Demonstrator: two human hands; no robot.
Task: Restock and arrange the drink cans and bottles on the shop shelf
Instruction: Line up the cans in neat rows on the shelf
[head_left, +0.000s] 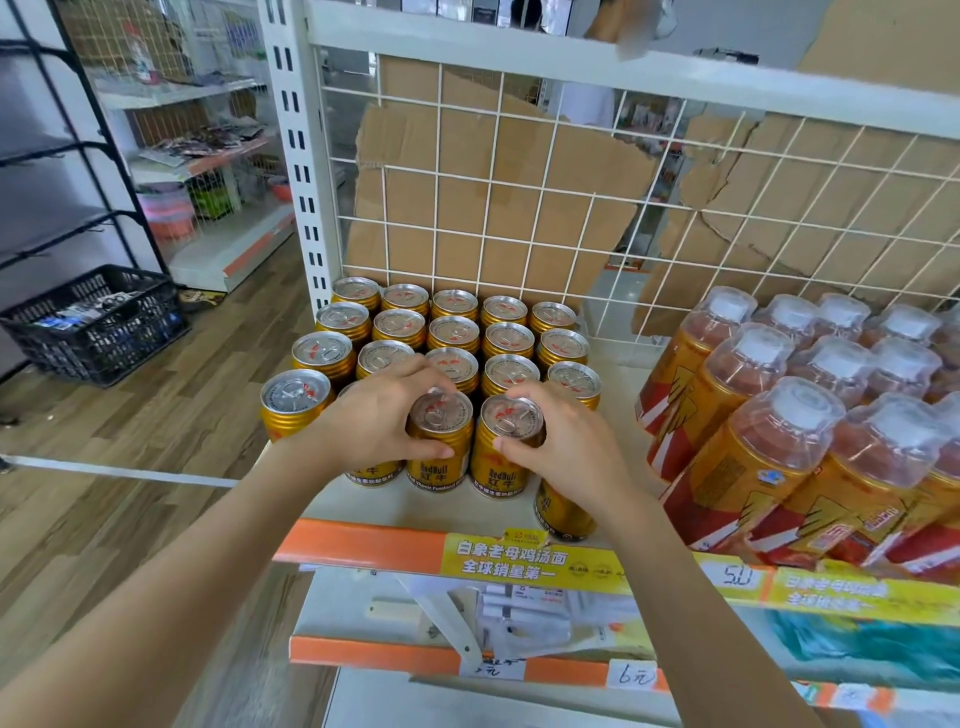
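On the shelf (363, 512), at its front edge, both hands work side by side in the front row of gold cans (457, 332). The left hand (374, 415) curls round the left can (440, 457), thumb on the side facing the camera and fingers over the far rim. The right hand (566, 441) grips the right can (501, 467) the same way, with its thumb low on the rim and fingers wrapped over the top. The two held cans stand upright and touch each other, labels facing forward. Behind them the other cans stand in tight rows, five across, reaching back to a white wire grid (519, 208) with torn cardboard (467, 197) behind it. One more can (563, 512) stands under the right wrist, closest to the front edge and partly hidden. To the right, well apart from the cans, clear-capped bottles (810, 415) with orange and red labels stand packed together. A yellow strip (530, 564) with printed characters runs along the orange shelf lip, and handwritten price tags (631, 675) sit on the lip of the shelf below. On the wooden floor (156, 441) at the left stands a black crate (98, 322).
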